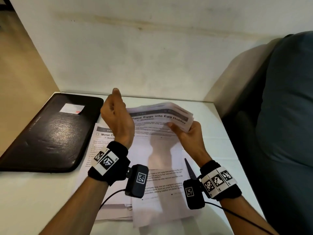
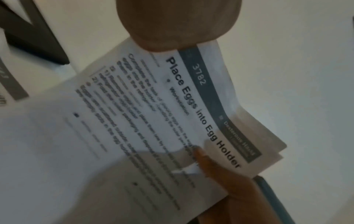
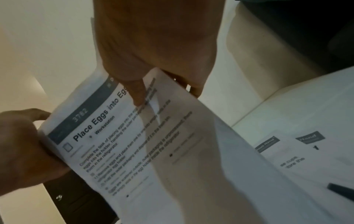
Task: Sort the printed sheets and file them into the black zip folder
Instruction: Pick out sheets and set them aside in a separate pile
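- Both hands hold a sheaf (image 1: 160,116) of printed sheets lifted off a white worktop (image 1: 33,192).
- The right hand (image 1: 186,133) pinches the sheaf's right edge, thumb (image 1: 171,124) on the printed face and fingers curled behind it.
- The left hand (image 1: 116,116) grips the sheaf's left edge with curled fingers; from the head view its back faces the camera, and the thumb points up.
- The top sheet bears a grey band numbered 3782 and the heading "Place Eggs into Egg Holder" (image 2: 201,112).
- The sheaf bows, its upper end raised between the hands and its lower end trailing toward the person.
- More sheets (image 1: 152,180) lie loose on the worktop beneath both wrists; one just below the left hand starts with "Mirror" (image 1: 105,134).
- The black folder (image 1: 50,133) lies flat on the worktop left of the left hand, apart from it, with a small white label (image 1: 72,108) on its cover.
- A dark cushion (image 1: 288,99) sits right of the right hand.
- Each wrist wears a black band with square printed markers and a small black camera.
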